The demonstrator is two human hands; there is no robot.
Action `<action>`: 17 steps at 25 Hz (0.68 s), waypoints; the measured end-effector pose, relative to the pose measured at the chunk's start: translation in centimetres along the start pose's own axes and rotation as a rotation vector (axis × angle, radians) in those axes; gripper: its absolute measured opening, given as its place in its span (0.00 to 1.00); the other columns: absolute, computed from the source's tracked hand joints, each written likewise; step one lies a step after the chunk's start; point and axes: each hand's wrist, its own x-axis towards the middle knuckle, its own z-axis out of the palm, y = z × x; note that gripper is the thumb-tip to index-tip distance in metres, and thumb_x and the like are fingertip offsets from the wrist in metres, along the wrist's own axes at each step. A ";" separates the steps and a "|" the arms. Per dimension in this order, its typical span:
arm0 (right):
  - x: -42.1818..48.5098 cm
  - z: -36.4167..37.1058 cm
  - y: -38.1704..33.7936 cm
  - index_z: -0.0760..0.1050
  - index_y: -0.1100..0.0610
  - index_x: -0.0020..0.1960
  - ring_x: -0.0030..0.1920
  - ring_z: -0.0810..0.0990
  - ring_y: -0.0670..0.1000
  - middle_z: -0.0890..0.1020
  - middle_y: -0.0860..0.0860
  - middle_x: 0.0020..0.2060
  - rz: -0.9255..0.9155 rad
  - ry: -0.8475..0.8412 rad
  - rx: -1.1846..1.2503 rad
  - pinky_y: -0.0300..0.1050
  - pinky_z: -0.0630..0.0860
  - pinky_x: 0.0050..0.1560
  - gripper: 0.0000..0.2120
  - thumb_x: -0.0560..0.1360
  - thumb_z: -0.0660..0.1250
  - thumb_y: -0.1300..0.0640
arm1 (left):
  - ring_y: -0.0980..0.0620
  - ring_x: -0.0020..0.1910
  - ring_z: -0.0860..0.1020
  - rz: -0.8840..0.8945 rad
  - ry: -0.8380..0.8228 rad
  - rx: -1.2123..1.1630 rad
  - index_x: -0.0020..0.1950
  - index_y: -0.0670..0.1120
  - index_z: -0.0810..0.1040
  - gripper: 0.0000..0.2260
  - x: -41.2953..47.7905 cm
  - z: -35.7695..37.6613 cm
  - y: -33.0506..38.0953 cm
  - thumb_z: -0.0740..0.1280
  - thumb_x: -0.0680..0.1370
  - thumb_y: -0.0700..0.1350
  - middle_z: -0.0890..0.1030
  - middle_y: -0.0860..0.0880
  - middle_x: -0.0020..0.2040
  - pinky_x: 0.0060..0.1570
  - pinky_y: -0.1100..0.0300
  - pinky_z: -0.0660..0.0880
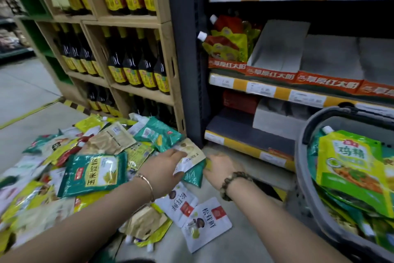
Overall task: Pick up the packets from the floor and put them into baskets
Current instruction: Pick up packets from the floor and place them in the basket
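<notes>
A heap of several packets (93, 173) in green, yellow, beige and white covers the floor at the left and centre. My left hand (164, 166) grips a beige and white packet (189, 154) at the heap's right edge. Just under it lies a dark green packet (194, 174), and my right hand (219, 166) holds its right end; blur hides the fingers. Two white mushroom packets (204, 222) lie flat on the floor between my forearms. A grey basket (307, 134) at the right is full of packets, with a green and yellow spout pouch (349, 169) on top.
Wooden crates of dark sauce bottles (132, 64) stand behind the heap. A dark shelf unit (298, 92) with red boxes and spout pouches rises right behind my hands, its lowest shelf edge (245, 147) close to my right hand. Bare floor (27, 92) lies far left.
</notes>
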 end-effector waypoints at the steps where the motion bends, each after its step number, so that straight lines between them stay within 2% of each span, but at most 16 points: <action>1: 0.2 1.7 0.2 0.70 0.52 0.63 0.59 0.74 0.56 0.74 0.54 0.61 0.005 -0.046 -0.011 0.47 0.73 0.55 0.18 0.75 0.58 0.48 | 0.50 0.65 0.70 -0.021 -0.031 0.002 0.73 0.53 0.61 0.23 -0.4 1.7 -1.0 0.60 0.78 0.52 0.65 0.53 0.71 0.60 0.57 0.69; 6: 0.5 10.6 3.3 0.66 0.52 0.69 0.63 0.71 0.55 0.70 0.54 0.64 0.100 -0.292 -0.077 0.47 0.69 0.61 0.21 0.77 0.57 0.48 | 0.52 0.63 0.72 -0.166 -0.153 -0.085 0.72 0.56 0.61 0.23 -1.5 11.2 -5.0 0.60 0.78 0.52 0.66 0.56 0.70 0.58 0.61 0.68; 11: 1.7 17.3 5.2 0.66 0.53 0.67 0.63 0.71 0.55 0.71 0.54 0.64 0.172 -0.469 -0.148 0.46 0.69 0.61 0.19 0.76 0.57 0.51 | 0.49 0.66 0.70 -0.293 -0.286 -0.121 0.73 0.54 0.61 0.24 -3.2 20.2 -7.9 0.60 0.77 0.52 0.66 0.54 0.70 0.61 0.58 0.68; 14: 3.1 19.8 5.0 0.66 0.52 0.66 0.62 0.71 0.56 0.69 0.54 0.64 0.148 -0.530 -0.201 0.47 0.68 0.61 0.20 0.75 0.60 0.52 | 0.47 0.66 0.68 -0.308 -0.353 -0.061 0.72 0.53 0.62 0.22 -3.2 23.2 -9.4 0.59 0.78 0.50 0.66 0.51 0.71 0.63 0.55 0.66; 17: 4.6 21.7 4.7 0.62 0.52 0.69 0.64 0.69 0.55 0.67 0.53 0.66 0.163 -0.558 -0.242 0.50 0.68 0.62 0.24 0.75 0.62 0.49 | 0.46 0.69 0.65 -0.199 -0.328 0.076 0.71 0.51 0.63 0.23 -0.7 24.0 -10.6 0.60 0.76 0.45 0.65 0.48 0.71 0.66 0.53 0.60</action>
